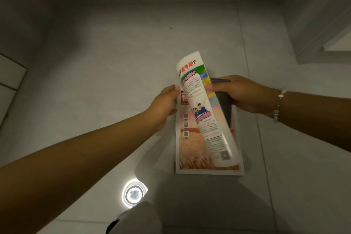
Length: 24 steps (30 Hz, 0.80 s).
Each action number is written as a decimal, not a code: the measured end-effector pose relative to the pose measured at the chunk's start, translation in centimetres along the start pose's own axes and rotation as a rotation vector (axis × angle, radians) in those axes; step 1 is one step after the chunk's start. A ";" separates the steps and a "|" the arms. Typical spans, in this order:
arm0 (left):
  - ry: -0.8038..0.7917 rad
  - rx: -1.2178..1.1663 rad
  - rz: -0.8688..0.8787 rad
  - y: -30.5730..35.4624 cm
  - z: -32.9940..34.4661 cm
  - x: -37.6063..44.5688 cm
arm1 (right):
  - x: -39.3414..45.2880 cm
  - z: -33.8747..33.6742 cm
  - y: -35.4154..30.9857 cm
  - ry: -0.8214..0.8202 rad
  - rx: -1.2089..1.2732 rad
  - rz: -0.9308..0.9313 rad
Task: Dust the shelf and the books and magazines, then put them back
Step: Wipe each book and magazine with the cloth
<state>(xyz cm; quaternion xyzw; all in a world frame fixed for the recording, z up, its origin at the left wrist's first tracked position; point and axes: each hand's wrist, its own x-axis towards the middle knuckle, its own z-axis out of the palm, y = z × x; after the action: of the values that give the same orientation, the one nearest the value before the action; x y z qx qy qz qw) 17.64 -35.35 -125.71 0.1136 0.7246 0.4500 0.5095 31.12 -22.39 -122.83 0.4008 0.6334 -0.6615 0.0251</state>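
The person is standing over a pale tiled floor (114,53), holding a magazine (207,119) out in front at about waist height, well above the tiles. The left hand (165,104) is gripping the magazine's left edge, fingers curled under it and thumb on top. The right hand (245,95) is pinching the turning page (197,89) near its far edge, and its fingers are also curling around something dark, probably a dusting cloth (225,100), tucked between the palm and the magazine; it is too dim and blurred to say for certain what it is. The page is arching up and over, glossy and a little smeared in the picture, so it looks to be mid-flip.

No shelf is showing from here, and no other books. Judging by that, this is the dusting step for this one magazine: leafing through or shaking it out with the cloth at hand. Next the loose page needs laying flat and the magazine closing, with the left hand keeping its hold so the thin sheets are not creasing or slipping out, before it goes back to the shelf.

A round ceiling light's reflection (133,194) is glaring off the tiles below.
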 end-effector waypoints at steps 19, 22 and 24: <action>0.005 -0.043 -0.217 -5.2 -1.3 1.5 | -0.3 -7.0 4.3 0.267 -0.126 0.141; 0.015 0.026 -0.240 -5.8 -1.3 1.8 | -0.1 -7.6 3.0 0.335 -0.330 0.062; 0.009 0.056 -0.262 -6.2 -1.2 1.9 | 0.0 -6.6 2.2 0.345 -0.595 -0.022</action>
<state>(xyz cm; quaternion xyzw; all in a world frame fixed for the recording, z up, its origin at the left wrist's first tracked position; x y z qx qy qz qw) 17.54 -38.36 -131.65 0.0302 0.7479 0.3597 0.5571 35.56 -17.11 -123.82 0.4750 0.7977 -0.3707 0.0263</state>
